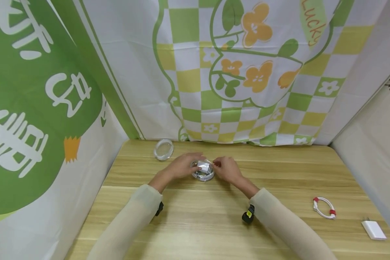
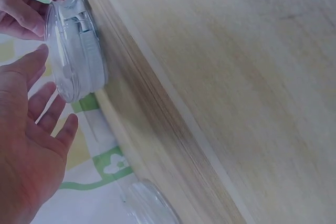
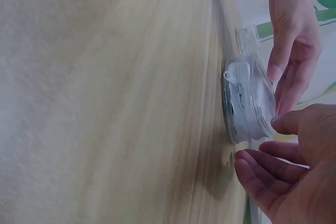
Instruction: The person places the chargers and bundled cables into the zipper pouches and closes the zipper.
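A clear round zippered case with a white block-like item inside sits on the wooden table, toward the back. In the right wrist view the case's zipper pull shows on its side. My left hand is at the case's left, its thumb tip at the upper rim and its other fingers loosely spread. On the opposite side, my right hand has its thumb tip against the rim. Its fingers are relaxed and sit a little apart from the case.
A second clear round case lies at the back left. Toward the right are a coiled white cable with red ties and a white charger plug. A patterned cloth hangs along the table's back edge.
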{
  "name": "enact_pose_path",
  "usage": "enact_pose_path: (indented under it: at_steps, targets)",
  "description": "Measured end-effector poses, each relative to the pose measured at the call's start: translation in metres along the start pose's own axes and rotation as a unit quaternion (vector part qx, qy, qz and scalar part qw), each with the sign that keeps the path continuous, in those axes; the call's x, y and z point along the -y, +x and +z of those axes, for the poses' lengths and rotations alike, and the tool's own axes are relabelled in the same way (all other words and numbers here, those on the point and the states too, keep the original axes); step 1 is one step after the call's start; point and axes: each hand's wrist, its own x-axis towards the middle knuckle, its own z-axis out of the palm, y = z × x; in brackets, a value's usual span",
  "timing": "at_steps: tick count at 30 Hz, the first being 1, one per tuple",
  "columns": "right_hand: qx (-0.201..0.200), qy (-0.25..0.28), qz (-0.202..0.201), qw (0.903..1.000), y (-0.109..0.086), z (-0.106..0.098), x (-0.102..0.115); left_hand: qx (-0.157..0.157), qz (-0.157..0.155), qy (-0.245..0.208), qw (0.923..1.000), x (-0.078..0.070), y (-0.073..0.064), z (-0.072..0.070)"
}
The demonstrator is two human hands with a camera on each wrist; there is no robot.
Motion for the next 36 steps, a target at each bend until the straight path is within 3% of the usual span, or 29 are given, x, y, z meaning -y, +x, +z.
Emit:
enact_pose_path:
  at_steps: [11,26,36]
  targets:
    - [-0.013,0.022,-0.001,0.9997,-0.006,0.006,0.005,0.016,-0.016,0.005,0.9997,-0.003,-0.004,0.002]
    - [-0.010,0.009,0.029,0.9995,0.008,0.005,-0.004,-0.026,-0.033,0.013,0.9990,0.000,-0.010,0.016]
    - [-0.015,0.006,0.026,0.9995,0.013,0.005,-0.010,-0.029,-0.048,0.028,0.9981,-0.005,-0.014,0.018]
